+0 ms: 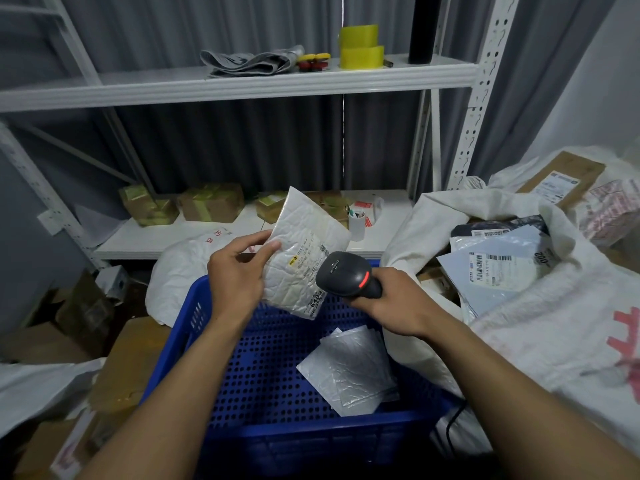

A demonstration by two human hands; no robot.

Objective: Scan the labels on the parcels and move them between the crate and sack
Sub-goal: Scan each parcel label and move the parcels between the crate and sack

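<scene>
The left hand [239,271] holds a white padded parcel [304,251] by its left edge, its grip clamped on it. The parcel is tilted above the far edge of the blue crate [294,441], with its label facing the scanner [346,275]. The right hand [398,299] has its grip closed round the scanner's handle, and the scanner's head is just beside the label. Silver parcels [349,368], perhaps two or three stacked, lie toward the crate's right side, and the open white sack [561,334] beside that edge holds more parcels [498,268].

Both bare forearms are stretching forward. The left hand [237,278] is pinching a parcel [304,237] between thumb and fingers; the right hand [398,301] is gripping a scanner [343,275], wrist bent inward.
</scene>
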